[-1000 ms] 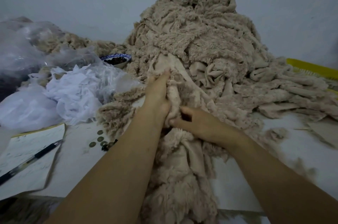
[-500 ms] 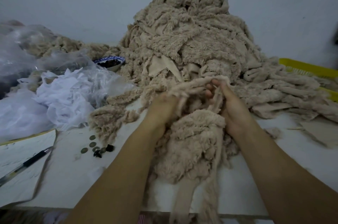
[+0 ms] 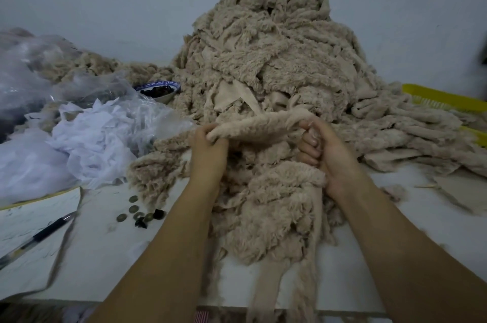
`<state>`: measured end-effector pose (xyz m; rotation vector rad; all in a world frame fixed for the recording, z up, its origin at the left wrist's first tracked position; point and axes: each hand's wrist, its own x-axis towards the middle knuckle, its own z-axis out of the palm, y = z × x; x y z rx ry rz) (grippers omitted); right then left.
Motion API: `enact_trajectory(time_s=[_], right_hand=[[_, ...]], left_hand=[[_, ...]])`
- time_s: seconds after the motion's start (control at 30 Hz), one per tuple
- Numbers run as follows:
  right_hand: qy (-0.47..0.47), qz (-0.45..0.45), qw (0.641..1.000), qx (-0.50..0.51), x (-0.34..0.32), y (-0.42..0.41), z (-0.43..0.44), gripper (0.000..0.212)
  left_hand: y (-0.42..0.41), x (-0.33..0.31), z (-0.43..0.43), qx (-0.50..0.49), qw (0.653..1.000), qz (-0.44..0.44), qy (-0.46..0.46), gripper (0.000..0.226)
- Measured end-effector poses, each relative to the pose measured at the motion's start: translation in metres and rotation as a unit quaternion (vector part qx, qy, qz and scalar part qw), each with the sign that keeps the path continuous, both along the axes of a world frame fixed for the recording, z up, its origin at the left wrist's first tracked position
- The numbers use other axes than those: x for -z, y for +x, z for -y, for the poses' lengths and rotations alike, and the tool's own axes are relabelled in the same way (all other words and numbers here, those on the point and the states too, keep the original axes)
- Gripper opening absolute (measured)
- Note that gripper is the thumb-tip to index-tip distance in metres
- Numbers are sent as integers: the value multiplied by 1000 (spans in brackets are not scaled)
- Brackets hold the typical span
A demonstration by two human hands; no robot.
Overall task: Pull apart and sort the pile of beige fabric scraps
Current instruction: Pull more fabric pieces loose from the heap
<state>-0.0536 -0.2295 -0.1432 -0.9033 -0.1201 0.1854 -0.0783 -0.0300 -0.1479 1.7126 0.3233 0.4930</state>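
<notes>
Fabric strip [image 3: 257,126] stretches between gripping left hand [image 3: 208,150] and right hand [image 3: 325,150].

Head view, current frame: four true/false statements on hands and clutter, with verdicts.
1. The left hand and right hand both grip one fuzzy strip stretched between them. True.
2. The pen lies on the fabric pile. False: it lies on paper, left of the pile.
3. Coins lie on the table, right of the pen. True.
4. The blue-rimmed bowl is right of the pile. False: it sits at the pile's left.
</notes>
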Motion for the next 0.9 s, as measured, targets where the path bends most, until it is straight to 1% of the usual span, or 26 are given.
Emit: enact_trajectory(time_s=[0.03, 0.07, 0.1, 0.13, 0.17, 0.23, 0.27, 0.3, 0.33, 0.37, 0.4, 0.43, 0.47, 0.5, 0.53, 0.57, 0.6, 0.63, 0.67, 0.7, 0.73, 0.8, 0.87, 0.9], right_hand=[[-12, -3, 1000, 11, 1, 0, -3, 20], [-19, -10, 1000, 21, 3, 2, -5, 14], [-25, -20, 999, 31, 5, 2, -5, 11], [-33, -31, 998, 40, 7, 4, -3, 9], [-49, -42, 997, 47, 8, 5, -1, 8], [-74, -54, 994, 57, 9, 6, 3, 10], [-79, -53, 993, 64, 10, 5, 3, 13], [-80, -47, 993, 67, 9, 4, 2, 16], [-89, -34, 994, 60, 8, 2, 2, 20], [-104, -11, 994, 36, 7, -1, 2, 24], [-127, 16, 992, -5, 8, -4, 2, 31], [-171, 35, 983, -55, 8, -7, 1, 44], [-243, 53, 964, -98, 10, -10, 0, 57], [-311, 78, 938, -132, 10, -15, -4, 56], [-370, 109, 911, -143, 11, -18, -8, 38], [-399, 128, 900, -123, 8, -20, -12, 17], [-389, 129, 908, -89, 5, -20, -14, 13], [-344, 88, 934, -48, 0, -21, -14, 18], [-277, 39, 960, -19, -3, -17, -11, 21], [-218, -6, 976, 1, -7, -15, -8, 23], [-174, -33, 984, 3, -9, -13, -3, 24], [-116, -74, 990, -7, -12, -14, -1, 26], [-64, -98, 993, -10, -12, -13, 0, 30], [-51, -99, 994, -17, -13, -15, 0, 30]], left_hand=[[-3, -4, 5, 36, 997, 12, 68, 20], [-9, -11, 12, 85, 989, 46, 110, 21], [-15, -18, 19, 147, 976, 89, 134, 20], [-21, -22, 25, 215, 956, 116, 164, 19], [-25, -24, 30, 281, 929, 109, 216, 20], [-30, -17, 33, 375, 859, 36, 346, 27], [-30, -11, 31, 385, 838, 22, 386, 29], [-26, -5, 28, 367, 848, 32, 381, 23], [-26, -4, 26, 326, 878, 44, 348, 14], [-23, -4, 22, 266, 923, 50, 275, 7], [-22, -10, 19, 206, 964, 41, 161, 7], [-20, -18, 14, 166, 985, 24, 33, 11], [-17, -26, 9, 145, 986, 5, -77, 16], [-12, -31, 2, 139, 981, -10, -135, 23], [-10, -37, -2, 142, 977, -16, -160, 30], [-11, -41, -4, 142, 975, -19, -167, 37], [-10, -43, -7, 131, 976, -22, -175, 39], [-9, -44, -11, 124, 973, -23, -192, 32], [-7, -43, -16, 134, 965, -22, -223, 23], [-6, -42, -20, 156, 953, -12, -260, 24], [-7, -41, -22, 185, 935, -7, -302, 24], [-8, -40, -19, 245, 894, -10, -376, 12], [-10, -39, -14, 272, 872, -5, -407, 24], [-9, -37, -13, 272, 870, -2, -411, 33]])
